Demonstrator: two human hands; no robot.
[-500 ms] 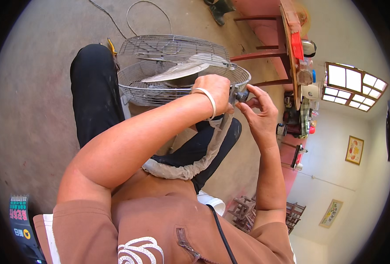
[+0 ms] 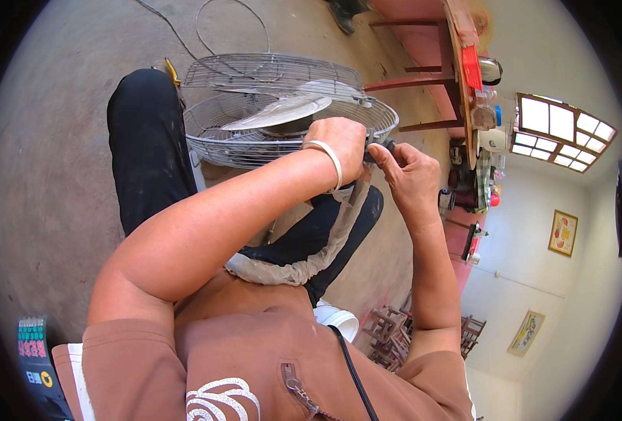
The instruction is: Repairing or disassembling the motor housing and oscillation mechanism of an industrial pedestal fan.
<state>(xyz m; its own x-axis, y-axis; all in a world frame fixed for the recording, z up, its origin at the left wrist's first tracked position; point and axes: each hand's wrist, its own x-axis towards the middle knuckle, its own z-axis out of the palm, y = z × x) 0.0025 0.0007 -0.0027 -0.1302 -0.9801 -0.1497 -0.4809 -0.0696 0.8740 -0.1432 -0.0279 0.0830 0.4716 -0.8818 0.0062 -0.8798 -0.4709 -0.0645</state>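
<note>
Plastic-wrapped tube (image 2: 335, 242) is running from the wire-cage fan (image 2: 290, 114) toward the torso. At the fan's right rim, left hand (image 2: 335, 144) is grasping the fan, right-hand (image 2: 410, 175) grip is pinching a dark knob (image 2: 390, 144). Black-trousered leg (image 2: 146, 147) is flanking the fan's left; bench (image 2: 463, 91) is standing beyond its right.

Bright indoor daylight. Multi-pane window with brown wooden frame (image 2: 563, 126), upper right, blown out to plain white. Pale painted wall (image 2: 528, 259) well lit; grey concrete floor (image 2: 65, 175) evenly lit, dimming toward its left edge. Soft shadows. Mild sheen on bare left forearm (image 2: 219, 193). Black cloth trousers (image 2: 146, 133) very dark, folds mostly lost. Centre fairly sharp; fine bars of grey metal-wire fan guards (image 2: 269, 69) crowd together. Heavy fisheye: long edge of brown wooden table (image 2: 463, 91) bows, corners black, dark shape at right rim unreadable.
</note>
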